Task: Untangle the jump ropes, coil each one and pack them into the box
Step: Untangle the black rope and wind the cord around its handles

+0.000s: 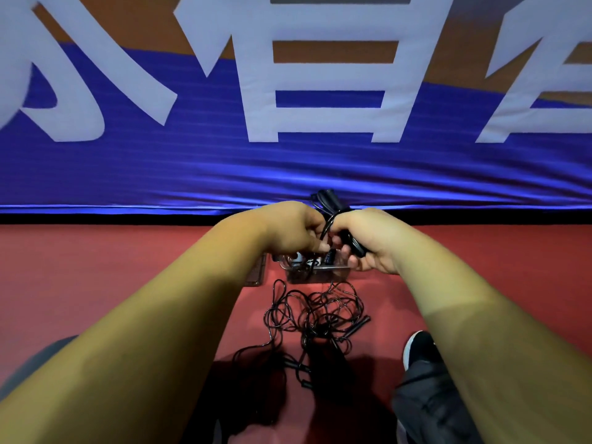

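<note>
Fingers (312, 243) of your left hand (288, 229) curl in, pinching a strand of the coiled jump rope (330, 205). Right hand (374, 245) wraps round the same black bundle, thumb over the top and loops sticking out above both fists. Both hands are held together, directly above the clear plastic box (320, 269). The box sits on the red floor (96, 267), near the foot of the blue banner (288, 161). Dark contents are inside it, too blurred to name. A flat clear piece (256, 272) lies just beside the box on its left, possibly its lid. Nearer you, the tangled jump ropes (314, 312) sprawl on the floor, thin black cords knotted together with black handles (358, 325) at the right edge. Your black shoe (419, 347) rests right of the tangle.
</note>
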Available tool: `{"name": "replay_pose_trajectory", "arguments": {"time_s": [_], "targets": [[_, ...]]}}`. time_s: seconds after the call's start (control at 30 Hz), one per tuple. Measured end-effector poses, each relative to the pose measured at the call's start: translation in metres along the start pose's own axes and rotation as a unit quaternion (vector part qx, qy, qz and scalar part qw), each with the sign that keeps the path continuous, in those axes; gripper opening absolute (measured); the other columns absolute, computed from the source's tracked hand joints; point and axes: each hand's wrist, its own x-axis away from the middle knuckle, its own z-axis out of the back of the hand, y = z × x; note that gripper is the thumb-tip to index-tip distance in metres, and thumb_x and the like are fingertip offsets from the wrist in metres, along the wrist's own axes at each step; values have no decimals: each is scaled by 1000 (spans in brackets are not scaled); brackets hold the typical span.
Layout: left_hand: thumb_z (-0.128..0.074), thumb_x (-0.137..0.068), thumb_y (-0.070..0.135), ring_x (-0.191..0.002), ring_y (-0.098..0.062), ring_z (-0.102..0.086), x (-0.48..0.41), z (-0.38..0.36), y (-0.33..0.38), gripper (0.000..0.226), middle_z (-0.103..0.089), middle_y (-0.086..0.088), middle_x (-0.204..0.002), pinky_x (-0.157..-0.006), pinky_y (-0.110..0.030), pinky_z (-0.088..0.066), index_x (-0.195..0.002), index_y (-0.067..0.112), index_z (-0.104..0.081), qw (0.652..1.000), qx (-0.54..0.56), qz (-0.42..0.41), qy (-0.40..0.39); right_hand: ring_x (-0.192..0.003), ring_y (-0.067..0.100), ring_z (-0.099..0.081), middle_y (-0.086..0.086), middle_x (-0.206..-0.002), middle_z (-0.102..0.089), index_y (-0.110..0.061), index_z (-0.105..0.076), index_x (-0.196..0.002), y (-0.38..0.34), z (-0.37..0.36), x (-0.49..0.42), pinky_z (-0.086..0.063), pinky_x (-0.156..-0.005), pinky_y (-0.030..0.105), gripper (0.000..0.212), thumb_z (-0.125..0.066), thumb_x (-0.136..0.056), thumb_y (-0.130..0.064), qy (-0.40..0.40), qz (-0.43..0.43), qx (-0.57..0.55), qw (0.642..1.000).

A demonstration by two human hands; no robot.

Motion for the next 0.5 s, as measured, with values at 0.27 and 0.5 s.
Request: {"name": "replay_pose_trajectory", "arguments": {"time_s": [0.27,0.5], "targets": [[-78,-89,6,-84,-7,-72,6,11,-18,18,-78,2,-92,-85,-36,-57,-93,24,-75,999,-45,6,-26,-51,12,-40,1,-74,-56,-17,-54,-95,-18,4,10,-29,-43,23,5,-57,-98,-18,-68,88,-243,964],[-71,-94,13,-67,-6,-73,7,28,7,10,-74,2,-81,-72,-31,-59,-89,22,-69,926,109,-19,361,-56,13,-42,0,-78,-58,-21,-52,-99,-21,12,13,-28,-45,24,7,-59,-98,-21,-58,107,-310,943]]}}
